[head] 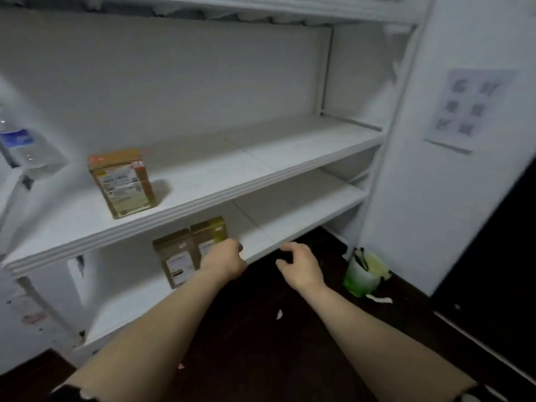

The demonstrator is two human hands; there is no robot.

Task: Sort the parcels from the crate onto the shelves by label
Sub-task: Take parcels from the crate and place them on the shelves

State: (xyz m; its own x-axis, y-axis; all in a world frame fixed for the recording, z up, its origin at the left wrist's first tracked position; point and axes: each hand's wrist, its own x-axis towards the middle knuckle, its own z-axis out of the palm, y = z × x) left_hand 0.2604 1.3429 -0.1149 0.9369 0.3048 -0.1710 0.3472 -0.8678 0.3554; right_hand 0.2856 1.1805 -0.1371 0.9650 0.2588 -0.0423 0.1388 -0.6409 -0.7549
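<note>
We count three shelf boards in the white rack: a top shelf (261,7), a middle shelf (275,169) and a lower shelf (304,219).

We count three brown parcels. One parcel (121,184) stands upright and alone toward the left of the middle shelf. It carries a white printed label and a red mark at its upper right corner. The print is too blurred to read. The other two stand side by side on the lower shelf, a left parcel (175,259) and a right parcel (208,232). Each has a white label that we cannot read, and the right one also shows a yellow-green patch.

Both hands are in view. The left hand (224,261) is directly in front of the right parcel with its fingers curled. We cannot tell whether they grip or only touch it. The right hand (301,265) hangs at the front edge of the lower shelf, its fingers loosely curled and apart, holding nothing.

We also note one clear bottle (20,149) with a blue label at far left, one green-and-white bucket (362,275) on the dark floor (261,343), and one paper sign (475,108) on the wall, bearing six characters too blurred to read.
</note>
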